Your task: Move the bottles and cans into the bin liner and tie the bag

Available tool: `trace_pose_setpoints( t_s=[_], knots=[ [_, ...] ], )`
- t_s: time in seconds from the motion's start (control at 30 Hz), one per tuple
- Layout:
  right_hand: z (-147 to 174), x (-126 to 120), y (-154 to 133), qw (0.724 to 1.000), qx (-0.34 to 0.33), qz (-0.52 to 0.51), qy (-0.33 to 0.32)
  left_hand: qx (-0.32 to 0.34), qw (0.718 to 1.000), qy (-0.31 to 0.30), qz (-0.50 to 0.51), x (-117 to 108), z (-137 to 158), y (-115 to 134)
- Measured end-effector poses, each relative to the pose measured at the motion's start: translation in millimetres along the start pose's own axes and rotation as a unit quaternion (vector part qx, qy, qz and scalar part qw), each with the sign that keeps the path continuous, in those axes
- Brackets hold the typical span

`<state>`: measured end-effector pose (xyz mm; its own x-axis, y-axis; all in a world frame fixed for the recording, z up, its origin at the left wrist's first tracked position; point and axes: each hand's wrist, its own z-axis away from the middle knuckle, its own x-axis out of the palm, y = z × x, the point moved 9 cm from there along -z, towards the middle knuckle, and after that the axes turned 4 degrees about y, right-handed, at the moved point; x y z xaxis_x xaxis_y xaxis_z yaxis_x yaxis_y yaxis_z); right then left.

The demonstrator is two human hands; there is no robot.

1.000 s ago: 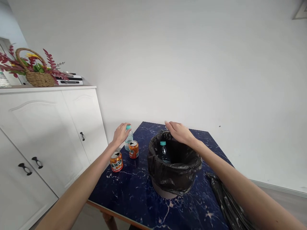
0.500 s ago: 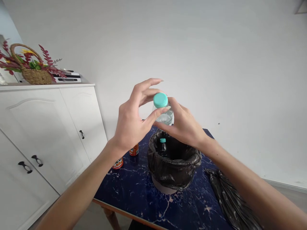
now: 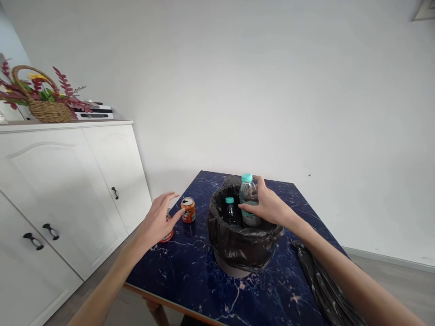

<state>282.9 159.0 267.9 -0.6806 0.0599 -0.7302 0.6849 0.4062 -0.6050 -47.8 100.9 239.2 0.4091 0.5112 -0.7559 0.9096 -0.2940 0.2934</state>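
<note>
- Right hand [image 3: 268,204], just right of centre: thumb and fingers curl round a teal-capped bottle [image 3: 247,194], roughly upright in the lined bin's [image 3: 243,246] mouth.
- Left hand [image 3: 157,222], left of centre: thumb and fingers spread, holding nothing, near one orange can [image 3: 188,209], partly covering another can [image 3: 167,237].
- Second bottle [image 3: 230,211] stands inside, left of the first.
- Black plastic [image 3: 321,280] lies lower right.

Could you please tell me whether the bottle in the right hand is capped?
Capped: a teal cap sits atop the bottle in the right hand.
</note>
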Motion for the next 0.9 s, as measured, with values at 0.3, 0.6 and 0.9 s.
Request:
trace_pose_setpoints(
  t_s=[0.3,0.6,0.9],
  knots=[
    [6,6,-4,0.999,-0.015,0.040,0.005,-0.054,0.995,-0.059,-0.051,41,32,-79],
    [6,9,1,0.995,-0.017,0.081,0.054,-0.047,0.994,-0.085,-0.039,58,41,-95],
    [20,-19,-42,0.981,-0.119,0.016,0.150,-0.070,0.997,-0.024,-0.010,7,44,-57]
  ],
)
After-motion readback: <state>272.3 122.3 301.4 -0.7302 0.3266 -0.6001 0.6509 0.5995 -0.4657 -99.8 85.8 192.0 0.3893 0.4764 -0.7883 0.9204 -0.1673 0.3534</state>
